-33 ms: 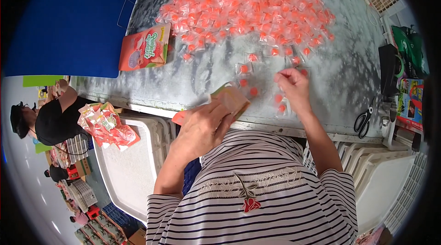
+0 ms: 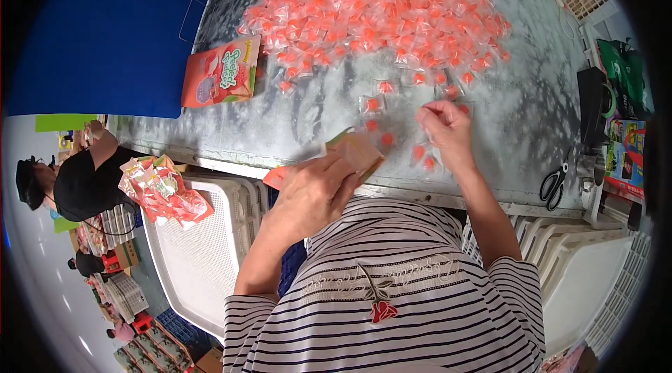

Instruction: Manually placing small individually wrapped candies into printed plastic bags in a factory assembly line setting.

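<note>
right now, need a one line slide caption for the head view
Left hand holds an open pouch at the table edge while the right hand picks wrapped orange candies.

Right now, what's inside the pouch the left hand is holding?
The pouch in the left hand shows only its opened mouth; its contents are hidden. Wrapped orange candies lie just beyond it.

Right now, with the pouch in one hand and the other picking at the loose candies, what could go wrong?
The left hand holds the open pouch right at the table edge, so a candy that misses it may drop off the table. The loose wrapped candies near the right hand lie scattered and apart, so one could be knocked away. The big candy pile slopes toward the work spot and might slide into it.
</note>
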A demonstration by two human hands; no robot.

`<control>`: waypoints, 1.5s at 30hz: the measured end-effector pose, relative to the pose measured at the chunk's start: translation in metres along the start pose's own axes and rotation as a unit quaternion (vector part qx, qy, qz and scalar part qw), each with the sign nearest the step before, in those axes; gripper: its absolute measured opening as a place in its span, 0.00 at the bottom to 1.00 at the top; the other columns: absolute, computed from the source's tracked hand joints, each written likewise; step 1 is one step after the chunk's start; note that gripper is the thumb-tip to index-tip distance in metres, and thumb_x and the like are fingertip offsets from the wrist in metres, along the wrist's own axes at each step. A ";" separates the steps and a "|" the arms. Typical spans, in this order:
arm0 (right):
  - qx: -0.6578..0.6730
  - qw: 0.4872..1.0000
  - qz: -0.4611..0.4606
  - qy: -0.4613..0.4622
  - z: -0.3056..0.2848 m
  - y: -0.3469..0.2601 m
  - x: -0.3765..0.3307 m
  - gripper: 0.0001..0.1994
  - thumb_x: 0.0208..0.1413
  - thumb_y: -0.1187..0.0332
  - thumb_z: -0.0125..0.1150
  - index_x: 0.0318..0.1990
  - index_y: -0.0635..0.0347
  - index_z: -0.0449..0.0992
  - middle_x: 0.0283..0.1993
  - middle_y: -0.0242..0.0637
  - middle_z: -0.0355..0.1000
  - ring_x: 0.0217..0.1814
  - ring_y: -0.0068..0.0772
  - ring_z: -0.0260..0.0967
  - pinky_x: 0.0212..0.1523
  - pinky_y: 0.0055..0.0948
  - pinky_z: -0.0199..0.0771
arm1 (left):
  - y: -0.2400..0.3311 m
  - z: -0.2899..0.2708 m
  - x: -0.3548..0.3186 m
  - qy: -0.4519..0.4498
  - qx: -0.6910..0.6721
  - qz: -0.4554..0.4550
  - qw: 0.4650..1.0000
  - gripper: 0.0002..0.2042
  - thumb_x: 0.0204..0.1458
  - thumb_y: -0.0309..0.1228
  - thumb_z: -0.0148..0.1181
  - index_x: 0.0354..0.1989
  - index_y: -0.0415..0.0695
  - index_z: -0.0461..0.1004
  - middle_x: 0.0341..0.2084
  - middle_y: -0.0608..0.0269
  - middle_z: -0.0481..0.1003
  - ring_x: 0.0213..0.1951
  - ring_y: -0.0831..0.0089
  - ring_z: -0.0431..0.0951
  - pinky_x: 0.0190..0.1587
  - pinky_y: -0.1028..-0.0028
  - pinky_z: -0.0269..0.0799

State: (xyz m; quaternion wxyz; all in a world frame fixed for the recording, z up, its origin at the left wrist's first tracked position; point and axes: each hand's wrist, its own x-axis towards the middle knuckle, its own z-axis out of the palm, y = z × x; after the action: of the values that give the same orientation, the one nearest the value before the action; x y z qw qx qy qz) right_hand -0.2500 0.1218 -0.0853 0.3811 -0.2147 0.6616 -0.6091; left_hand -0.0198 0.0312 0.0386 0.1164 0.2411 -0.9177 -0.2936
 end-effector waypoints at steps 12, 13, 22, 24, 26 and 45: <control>-0.015 0.978 -0.135 -0.159 0.073 -0.040 -0.044 0.12 0.67 0.65 0.46 0.39 0.64 0.71 0.38 0.32 0.73 0.39 0.19 0.67 0.43 0.21 0.69 | -0.001 0.016 0.004 -0.007 0.007 0.071 0.997 0.05 0.48 0.25 0.61 0.33 0.42 0.72 0.24 0.56 0.71 0.25 0.56 0.75 0.26 0.61 0.69; -0.047 0.967 -0.199 -0.150 0.074 -0.036 -0.045 0.12 0.68 0.66 0.45 0.39 0.64 0.72 0.38 0.32 0.73 0.41 0.20 0.67 0.45 0.23 0.68 | -0.002 0.016 0.004 0.003 0.005 0.082 0.997 0.06 0.48 0.25 0.62 0.33 0.42 0.73 0.25 0.56 0.72 0.25 0.56 0.75 0.26 0.61 0.69; -0.287 0.901 -0.307 -0.107 0.030 0.001 -0.026 0.15 0.53 0.65 0.63 0.45 0.62 0.71 0.48 0.43 0.69 0.52 0.48 0.66 0.52 0.38 0.68 | -0.015 -0.008 -0.009 0.088 0.008 -0.019 0.996 0.07 0.46 0.23 0.63 0.34 0.42 0.77 0.29 0.55 0.77 0.26 0.56 0.78 0.27 0.64 0.74; -0.346 0.874 -0.314 -0.132 0.035 0.006 -0.038 0.15 0.52 0.65 0.63 0.45 0.61 0.70 0.50 0.42 0.68 0.54 0.48 0.64 0.52 0.39 0.68 | -0.016 -0.008 -0.010 0.084 0.007 -0.026 0.996 0.07 0.46 0.23 0.63 0.34 0.42 0.77 0.29 0.55 0.76 0.25 0.56 0.78 0.27 0.64 0.74; -0.441 0.830 -0.301 -0.161 0.036 0.019 -0.050 0.14 0.48 0.65 0.65 0.41 0.59 0.71 0.54 0.40 0.63 0.57 0.47 0.60 0.52 0.42 0.68 | -0.015 -0.008 -0.011 0.080 0.007 -0.034 0.996 0.07 0.45 0.23 0.63 0.34 0.42 0.76 0.28 0.56 0.76 0.25 0.56 0.77 0.27 0.64 0.73; -0.259 0.939 -0.222 -0.039 -0.022 0.027 -0.029 0.08 0.53 0.75 0.64 0.39 0.62 0.71 0.35 0.36 0.72 0.28 0.22 0.72 0.23 0.25 0.72 | 0.000 -0.004 -0.002 0.066 0.011 0.054 0.996 0.06 0.46 0.25 0.65 0.31 0.40 0.75 0.26 0.56 0.74 0.24 0.58 0.76 0.25 0.64 0.71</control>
State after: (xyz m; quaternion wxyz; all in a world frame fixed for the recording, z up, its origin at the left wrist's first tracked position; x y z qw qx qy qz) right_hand -0.2446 0.1621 -0.1055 0.1931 -0.4708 0.7166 -0.4769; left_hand -0.0169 0.0302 0.0420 0.1898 0.2114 -0.9229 -0.2599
